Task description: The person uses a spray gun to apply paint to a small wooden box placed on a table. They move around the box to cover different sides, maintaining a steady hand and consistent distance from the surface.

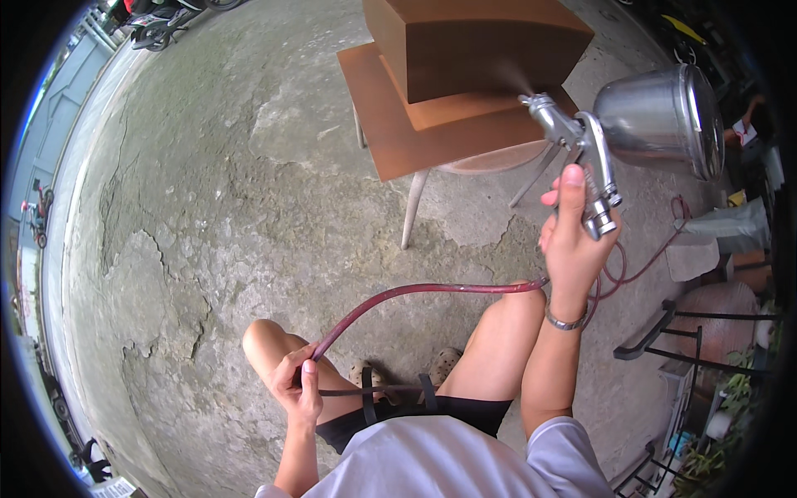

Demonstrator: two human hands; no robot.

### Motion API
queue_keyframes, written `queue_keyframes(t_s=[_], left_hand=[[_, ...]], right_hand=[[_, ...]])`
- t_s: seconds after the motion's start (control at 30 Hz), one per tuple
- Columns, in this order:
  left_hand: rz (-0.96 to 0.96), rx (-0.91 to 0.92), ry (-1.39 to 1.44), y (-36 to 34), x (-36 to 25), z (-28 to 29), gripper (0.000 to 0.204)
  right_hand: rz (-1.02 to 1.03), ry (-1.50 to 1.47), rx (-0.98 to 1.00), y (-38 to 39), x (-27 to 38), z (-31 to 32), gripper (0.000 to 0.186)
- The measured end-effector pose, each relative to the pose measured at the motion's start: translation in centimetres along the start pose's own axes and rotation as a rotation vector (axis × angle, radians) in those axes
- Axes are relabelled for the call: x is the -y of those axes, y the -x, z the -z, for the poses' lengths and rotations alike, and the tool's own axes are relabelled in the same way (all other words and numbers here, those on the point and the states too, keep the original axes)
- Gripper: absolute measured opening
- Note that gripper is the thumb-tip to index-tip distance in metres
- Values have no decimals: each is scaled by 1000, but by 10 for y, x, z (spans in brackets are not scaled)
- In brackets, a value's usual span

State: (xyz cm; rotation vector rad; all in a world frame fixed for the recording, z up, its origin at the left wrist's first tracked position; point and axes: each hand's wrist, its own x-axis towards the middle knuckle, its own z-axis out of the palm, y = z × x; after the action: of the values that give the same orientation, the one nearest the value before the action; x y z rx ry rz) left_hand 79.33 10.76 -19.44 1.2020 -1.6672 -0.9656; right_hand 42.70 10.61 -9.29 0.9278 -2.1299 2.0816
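My right hand (pixel 577 245) is wrapped round the grip of a silver spray gun (pixel 558 123), its thumb up along the handle. A large metal paint cup (pixel 643 116) is fixed to the gun, tilted onto its side toward the right. Faint mist leaves the nozzle toward a brown box (pixel 481 58), close to its lower edge. The box rests on a flat brown board (pixel 378 124) on a round-topped stool (pixel 413 207). Closed round a dark red hose (pixel 407 290), my left hand (pixel 296 383) is beside my left knee. The hose arches across to my right wrist.
More of the hose loops over the cracked concrete floor (pixel 207 216) at the right. A black metal frame (pixel 656 332), a grey covered bundle (pixel 730 224) and plants (pixel 735 398) line the right side. A motorcycle (pixel 154 33) stands far left. Another person's arm (pixel 751 108) shows far right.
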Motion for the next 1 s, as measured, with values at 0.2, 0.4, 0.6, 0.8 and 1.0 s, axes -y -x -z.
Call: queue_keyframes(t_s=[0.2, 0.4, 0.6, 0.8, 1.0], left_hand=[[-156, 162, -21, -13, -22, -23, 23], [-249, 301, 22, -19, -36, -48, 25], [-251, 178, 77, -21, -23, -36, 24], [-95, -61, 32, 2, 5, 2, 26], [91, -178, 109, 31, 21, 31, 32]], right_hand=[[-21, 74, -161, -54, -24, 30, 42], [32, 210, -335, -94, -33, 60, 50], [8, 54, -291, -70, -10, 64, 45], [-146, -119, 10, 8, 14, 28, 39], [-76, -177, 303, 49, 28, -3, 36]])
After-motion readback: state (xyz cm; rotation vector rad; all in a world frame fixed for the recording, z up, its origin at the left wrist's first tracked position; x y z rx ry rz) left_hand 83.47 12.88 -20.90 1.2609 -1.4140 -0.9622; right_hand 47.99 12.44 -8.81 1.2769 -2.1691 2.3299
